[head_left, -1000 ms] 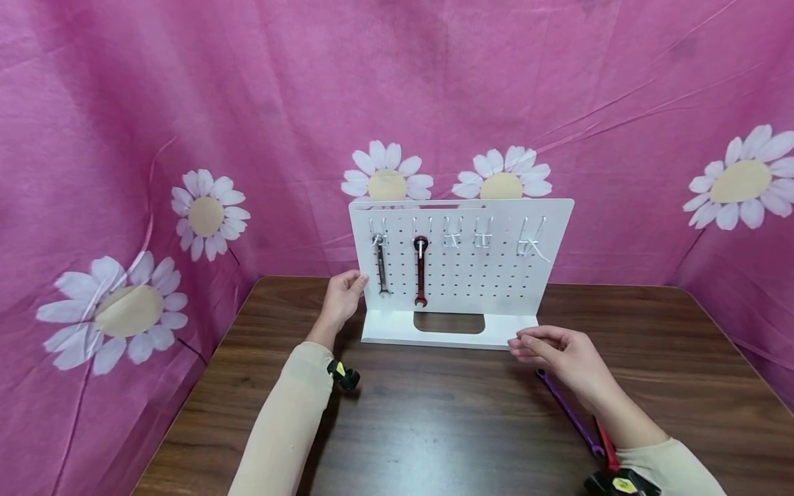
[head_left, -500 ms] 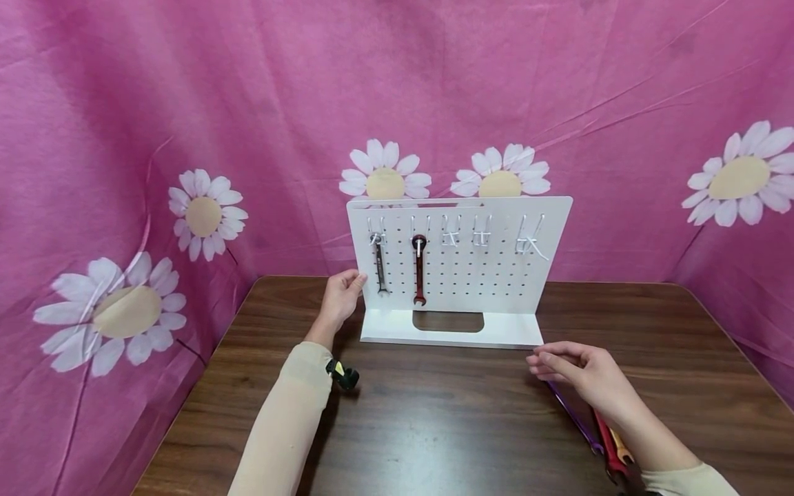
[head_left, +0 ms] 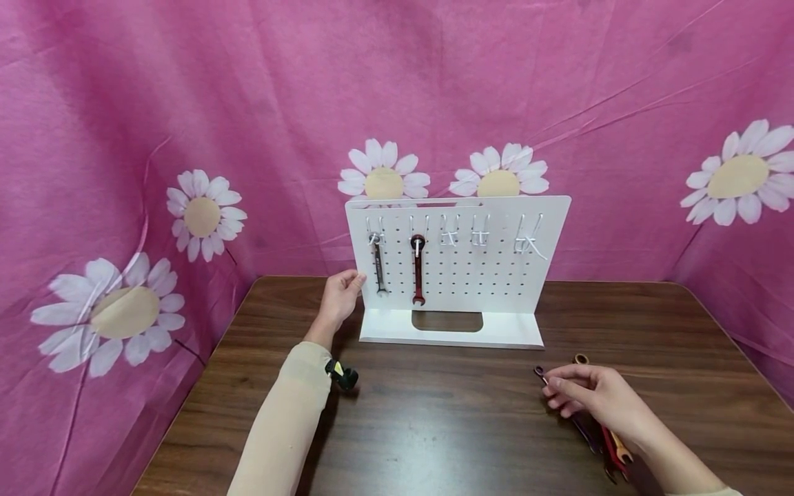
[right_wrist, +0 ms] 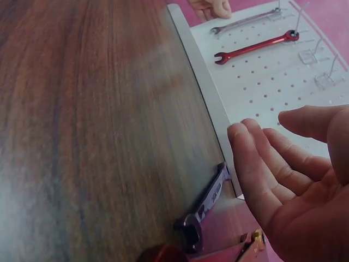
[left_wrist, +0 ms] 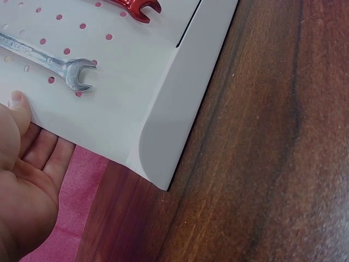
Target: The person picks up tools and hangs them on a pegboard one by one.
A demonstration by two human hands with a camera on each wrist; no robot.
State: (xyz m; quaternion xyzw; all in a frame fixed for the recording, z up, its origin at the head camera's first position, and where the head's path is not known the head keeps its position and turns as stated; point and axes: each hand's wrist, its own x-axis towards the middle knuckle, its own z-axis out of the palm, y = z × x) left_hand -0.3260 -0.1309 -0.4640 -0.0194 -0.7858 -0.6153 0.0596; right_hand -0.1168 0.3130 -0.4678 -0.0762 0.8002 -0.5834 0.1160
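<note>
My left hand holds the left edge of a white pegboard, thumb at the front and fingers behind. From its hooks hang a silver wrench and, to the right, a red wrench. My right hand is over a purple wrench on the table, covering its middle in the head view. The right wrist view shows thumb and fingers apart with nothing between them, the purple wrench lying just beyond the fingers.
Another red wrench and a yellow wrench lie beside the purple one, partly under the right forearm. More white wire hooks stick out of the pegboard's right part. A pink flowered cloth hangs behind the wooden table.
My right hand has moved from the pegboard's lower right corner toward me and right, down over the purple wrench. My left hand has stayed on the board's edge.
</note>
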